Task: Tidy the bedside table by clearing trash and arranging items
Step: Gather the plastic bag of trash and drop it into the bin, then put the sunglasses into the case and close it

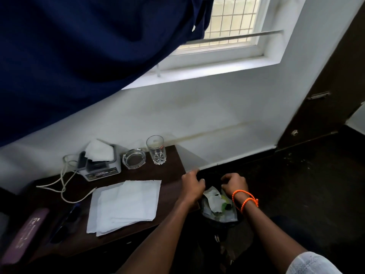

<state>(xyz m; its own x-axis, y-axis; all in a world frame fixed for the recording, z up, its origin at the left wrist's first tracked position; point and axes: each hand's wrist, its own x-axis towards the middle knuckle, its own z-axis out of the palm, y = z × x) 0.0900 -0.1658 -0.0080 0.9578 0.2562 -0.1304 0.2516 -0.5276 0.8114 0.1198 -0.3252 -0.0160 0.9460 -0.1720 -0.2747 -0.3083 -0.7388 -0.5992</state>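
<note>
Dark bedside table (169,186), lower left of frame; trash (214,200) in black bin (233,222) just right of it. Left hand (192,185) and right hand (235,183) loosely curled above, seemingly empty. Advisable: press trash down before arranging napkins (124,204).

A dark wooden desk (173,186) stands against the white wall. At its back edge, from left to right, sit a grey box (100,165) with a white tissue sticking out of its top, a glass ashtray (134,158) just beside it, and an upright drinking glass (156,149) next to the ashtray. A white cord (65,186) loops across the left part. A stack of white paper sheets (124,204) lies flat in the middle. Near the front left lie dark sunglasses (67,222) and a purple case (23,236). On the dark floor (296,184) beside the desk stands a bin (219,212) holding crumpled wrappers.
</note>
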